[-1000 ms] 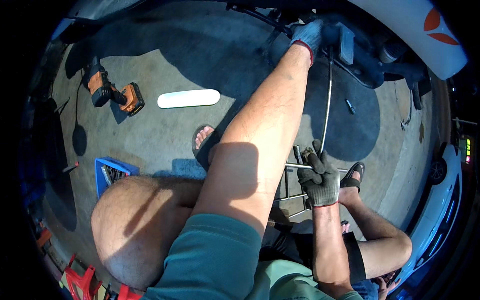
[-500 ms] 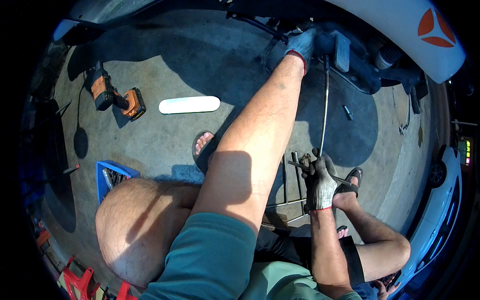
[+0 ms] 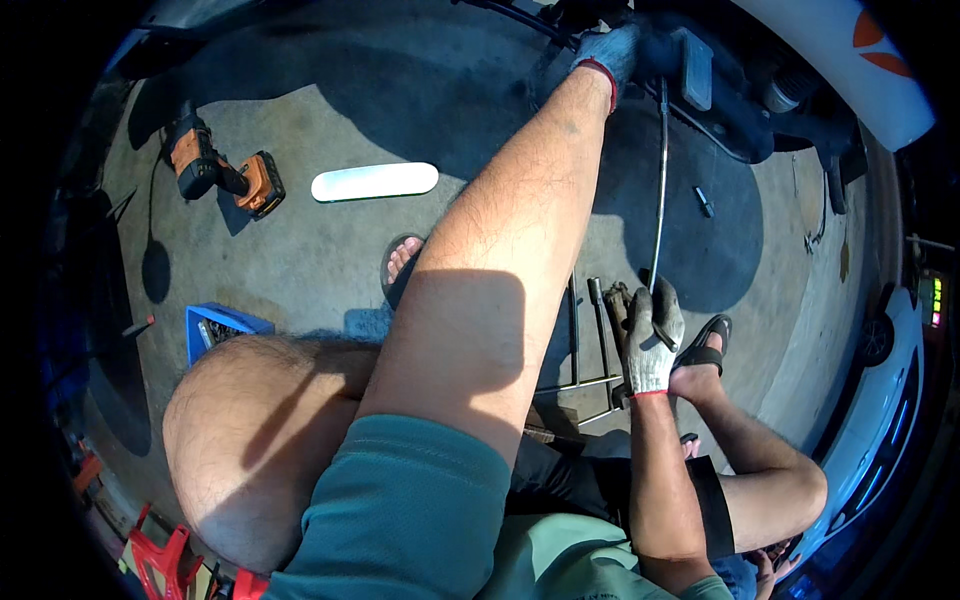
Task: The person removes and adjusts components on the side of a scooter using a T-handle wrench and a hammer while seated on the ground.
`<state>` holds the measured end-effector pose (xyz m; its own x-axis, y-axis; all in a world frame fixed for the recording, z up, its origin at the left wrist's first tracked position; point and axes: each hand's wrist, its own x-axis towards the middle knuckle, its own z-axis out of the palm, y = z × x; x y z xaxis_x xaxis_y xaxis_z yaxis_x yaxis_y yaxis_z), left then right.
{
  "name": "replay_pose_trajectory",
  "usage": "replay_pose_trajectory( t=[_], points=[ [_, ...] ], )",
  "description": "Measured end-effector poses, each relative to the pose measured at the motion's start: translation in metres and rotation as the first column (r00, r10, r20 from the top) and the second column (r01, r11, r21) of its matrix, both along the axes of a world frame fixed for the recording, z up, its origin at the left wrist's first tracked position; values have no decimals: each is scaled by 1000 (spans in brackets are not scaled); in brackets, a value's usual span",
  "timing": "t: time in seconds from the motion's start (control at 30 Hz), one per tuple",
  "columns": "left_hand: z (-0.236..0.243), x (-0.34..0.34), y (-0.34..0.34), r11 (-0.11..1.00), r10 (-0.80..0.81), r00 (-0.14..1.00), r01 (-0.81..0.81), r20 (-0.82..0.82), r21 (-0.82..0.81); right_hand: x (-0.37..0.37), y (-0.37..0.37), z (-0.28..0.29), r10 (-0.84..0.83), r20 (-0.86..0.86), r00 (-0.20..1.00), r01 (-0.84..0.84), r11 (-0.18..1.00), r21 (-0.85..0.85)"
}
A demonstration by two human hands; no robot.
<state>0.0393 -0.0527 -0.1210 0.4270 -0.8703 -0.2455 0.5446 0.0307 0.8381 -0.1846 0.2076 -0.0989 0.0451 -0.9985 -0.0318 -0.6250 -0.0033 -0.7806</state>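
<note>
My left hand (image 3: 608,56), in a pale glove with a red cuff, reaches up among dark parts under the white vehicle body (image 3: 800,45). Its fingers look curled, but what they hold is hidden. My right hand (image 3: 653,335), gloved alike, closes round the handle end of a long T-handle wrench (image 3: 660,200). The steel shaft runs upward from this hand to the dark underside, just right of my left hand. Beside my right hand, more T-handle wrenches (image 3: 601,335) lie on the floor, crossbars toward me.
An orange and black cordless power tool (image 3: 262,186) lies at the left, near a white round-ended bar (image 3: 375,182). Below it sits a blue bin (image 3: 203,322). A small dark cylinder (image 3: 704,202) is right of the shaft. A red plastic stool (image 3: 160,555) stands lower left; a pale car (image 3: 870,440) is at right.
The T-handle's crossbar has turned in my right hand; it stretched sideways before and now shows only a short end. My left hand stays at the vehicle's underside. The whole view has shifted slightly.
</note>
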Motion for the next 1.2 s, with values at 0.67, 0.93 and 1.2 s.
replay_pose_trajectory(
  t=[0.67,0.93,1.2],
  points=[
    [-11,2,-2,999,-37,999,37,27,15,20,3,25,-738,659,-144,-606,593,531],
    [30,-4,27,983,-182,959,180,-219,-28,7,5,20,-671,737,82,-427,644,635],
    [46,-12,29,987,-130,966,149,-223,68,6,6,27,-600,715,359,-131,727,675]
  ],
)
